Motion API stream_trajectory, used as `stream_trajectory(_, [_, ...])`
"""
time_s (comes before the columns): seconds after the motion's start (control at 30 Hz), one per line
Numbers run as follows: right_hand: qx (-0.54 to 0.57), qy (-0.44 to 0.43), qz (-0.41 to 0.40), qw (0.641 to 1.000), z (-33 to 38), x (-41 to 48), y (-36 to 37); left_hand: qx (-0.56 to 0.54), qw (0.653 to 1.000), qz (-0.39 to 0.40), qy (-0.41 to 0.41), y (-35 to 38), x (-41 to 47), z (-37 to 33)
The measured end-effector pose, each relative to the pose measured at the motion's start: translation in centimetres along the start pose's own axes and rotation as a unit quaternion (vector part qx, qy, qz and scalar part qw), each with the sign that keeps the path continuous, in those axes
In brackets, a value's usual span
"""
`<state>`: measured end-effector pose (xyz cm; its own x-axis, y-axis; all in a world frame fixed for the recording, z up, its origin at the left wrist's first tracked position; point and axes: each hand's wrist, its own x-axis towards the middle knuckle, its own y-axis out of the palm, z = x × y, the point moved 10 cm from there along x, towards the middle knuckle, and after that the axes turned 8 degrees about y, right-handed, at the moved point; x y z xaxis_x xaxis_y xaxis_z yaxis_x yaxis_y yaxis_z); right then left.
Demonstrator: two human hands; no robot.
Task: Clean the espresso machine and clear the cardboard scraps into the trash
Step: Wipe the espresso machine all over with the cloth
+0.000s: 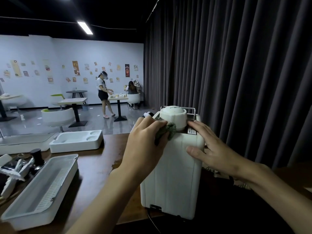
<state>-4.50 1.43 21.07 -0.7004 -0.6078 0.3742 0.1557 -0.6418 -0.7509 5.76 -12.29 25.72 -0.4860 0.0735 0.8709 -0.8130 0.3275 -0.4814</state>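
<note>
Wiping looks midway: the left hand [145, 137] grips a cloth [166, 132] against the top of the machine [172, 174] on the desk [101, 159]; the right hand [214, 149] rests flat, fingers straight, steadying it. Scraps [242, 185] beside it remain to clear

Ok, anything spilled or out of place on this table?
Yes. A wet-looking patch marks the table just left of the espresso machine, like a spill. Torn cardboard scraps lie loose to its right, not yet binned.
</note>
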Motion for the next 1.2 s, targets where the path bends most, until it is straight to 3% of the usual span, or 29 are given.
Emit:
stream_trajectory(0.33, [0.004,-0.009,0.014,1.000,-0.3,0.4,0.1,-0.066,0.997,0.013,0.031,1.0,-0.4,-3.5])
stream_trajectory(0.53, [-0.035,-0.023,0.049,0.998,-0.3,0.2,-0.1,-0.027,0.994,-0.055,-0.092,-1.0,-0.8,1.1])
stream_trajectory(0.8, [-0.033,-0.032,0.074,0.996,-0.2,0.4,-0.1,-0.047,0.999,-0.016,-0.011,1.0,-0.6,-4.1])
stream_trajectory(0.93, [-0.098,-0.047,0.143,0.984,-0.6,0.6,-0.3,-0.048,0.996,-0.042,-0.055,0.4,-1.6,-2.2])
stream_trajectory(1.07, [-0.120,-0.071,0.092,0.986,-1.0,1.5,-0.4,-0.038,0.986,-0.118,-0.113,-0.8,-3.4,-1.2])
stream_trajectory(1.2, [-0.071,-0.077,0.047,0.993,-0.7,1.8,-0.1,-0.065,0.989,-0.109,-0.073,1.0,-3.9,-3.8])
